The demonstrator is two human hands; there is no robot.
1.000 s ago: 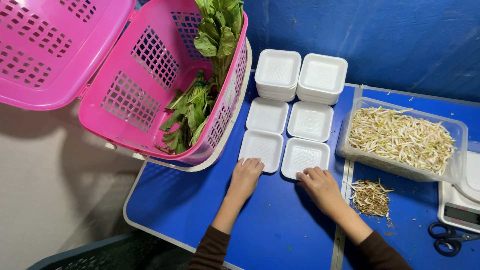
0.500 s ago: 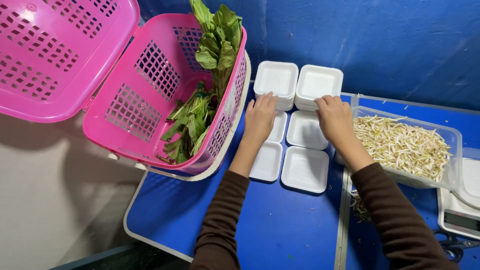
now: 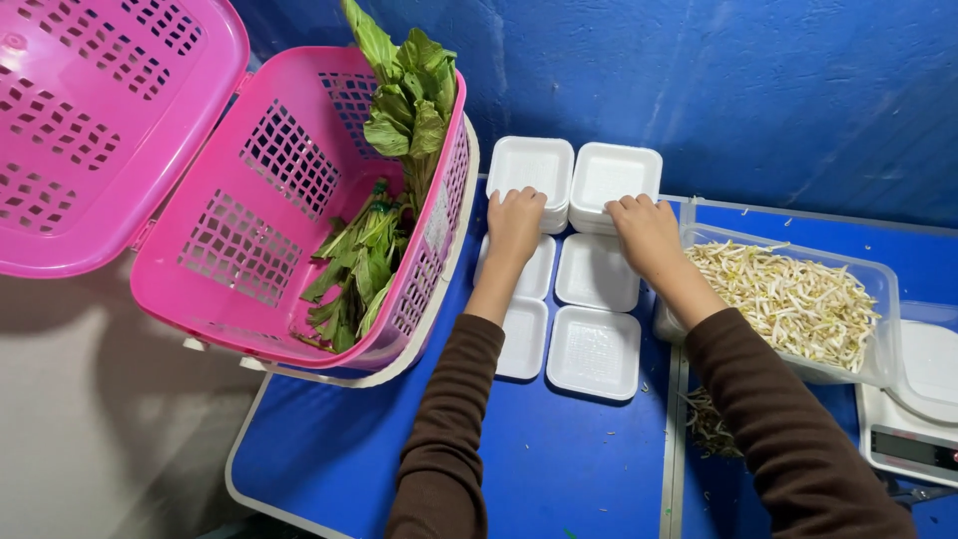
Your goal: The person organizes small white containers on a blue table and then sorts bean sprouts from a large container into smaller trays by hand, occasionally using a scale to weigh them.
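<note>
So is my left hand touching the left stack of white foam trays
Touching. The head view shows the left hand with its fingers curled over the near edge of the left stack of white foam trays.

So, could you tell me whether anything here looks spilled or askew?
Yes. A small heap of bean sprouts lies loose on the blue table, outside the clear tub. The pink basket also sits tilted, overhanging the table's edge, its greens leaning out.

Matt white foam trays (image 3: 596,351), faintly dimpled inside. Glossy pink plastic basket (image 3: 289,210), moulded in open lattice. Clear, smooth plastic tub (image 3: 878,299) around pale, stringy bean sprouts (image 3: 788,299). Smooth blue counter (image 3: 559,469), slight sheen. Soft brown knit sleeves (image 3: 439,439). Rough, scuffed blue painted wall (image 3: 758,90).
</note>
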